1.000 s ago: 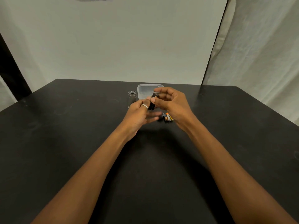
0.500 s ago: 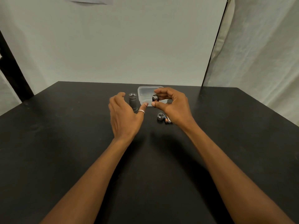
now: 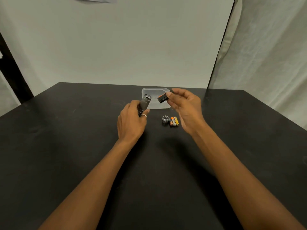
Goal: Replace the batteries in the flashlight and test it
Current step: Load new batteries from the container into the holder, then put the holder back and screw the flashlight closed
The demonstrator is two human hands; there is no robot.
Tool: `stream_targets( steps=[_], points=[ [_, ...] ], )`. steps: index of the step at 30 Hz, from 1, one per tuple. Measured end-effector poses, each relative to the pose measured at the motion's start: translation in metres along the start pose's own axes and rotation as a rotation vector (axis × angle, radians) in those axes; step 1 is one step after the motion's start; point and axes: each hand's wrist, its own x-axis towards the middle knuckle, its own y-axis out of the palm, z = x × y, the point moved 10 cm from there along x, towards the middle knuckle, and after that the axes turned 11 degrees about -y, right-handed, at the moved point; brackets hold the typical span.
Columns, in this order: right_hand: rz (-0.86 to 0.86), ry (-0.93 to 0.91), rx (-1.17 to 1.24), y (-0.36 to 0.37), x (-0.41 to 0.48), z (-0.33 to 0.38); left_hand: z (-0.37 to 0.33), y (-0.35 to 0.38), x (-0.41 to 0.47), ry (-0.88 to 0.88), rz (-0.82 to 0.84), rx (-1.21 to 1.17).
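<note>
The grey cylindrical metal flashlight body (image 3: 144,103) is at the left front corner of the clear rectangular plastic container (image 3: 150,90), tilted, with its open threaded end pointing up and towards the container. The left hand (image 3: 131,121) grips the lower part of the body with fingers and thumb curled round it; a silver ring (image 3: 143,115) is on one finger. The black battery holder with orange cells (image 3: 162,98) is in front of the right half of the container, clear of the flashlight body. The right hand (image 3: 186,107) pinches one end of the holder between thumb and fingertips, with the remaining fingers loosely curled. The round metal tail cap with spring (image 3: 165,119) stands on the black table (image 3: 66,146) in front of the container, on the person's side. Three loose small batteries (image 3: 174,121) lie side by side just right of the cap, also in front of the container. A pale backdrop wall (image 3: 132,47) rises behind the container.
</note>
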Motion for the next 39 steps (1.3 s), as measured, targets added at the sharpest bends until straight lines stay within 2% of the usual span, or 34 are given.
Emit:
stream_targets(
  steps=[3,6,15,19,24,29,32,35,37,39],
  points=[
    [-0.030,0.061,0.156,-0.001,-0.001,-0.003,-0.010,-0.002,-0.006,0.079,-0.004,-0.011],
    [-0.024,0.077,0.146,0.000,-0.003,-0.005,-0.013,-0.002,-0.008,0.102,0.008,0.007],
    [0.013,-0.011,-0.196,0.000,-0.002,-0.001,-0.018,0.001,-0.008,0.154,0.051,-0.050],
    [0.085,-0.061,-0.302,0.008,-0.003,0.001,-0.019,0.003,-0.007,0.184,0.071,-0.081],
    [0.110,-0.065,-0.404,0.005,0.000,0.001,-0.013,0.008,-0.004,0.146,0.096,-0.123],
    [0.114,-0.170,-0.820,-0.010,0.005,0.004,-0.005,0.010,0.001,0.083,0.115,-0.184],
    [0.285,-0.162,-1.016,-0.004,0.005,-0.003,0.000,0.012,0.004,0.051,0.122,-0.217],
    [0.486,-0.055,-1.246,0.001,0.002,-0.025,0.002,0.014,0.005,0.041,0.122,-0.232],
    [0.536,-0.017,-1.412,0.002,0.000,-0.037,0.002,0.015,0.005,0.042,0.127,-0.236],
    [0.542,-0.016,-1.457,0.003,-0.002,-0.044,0.001,0.016,0.005,0.047,0.133,-0.233]
  ],
)
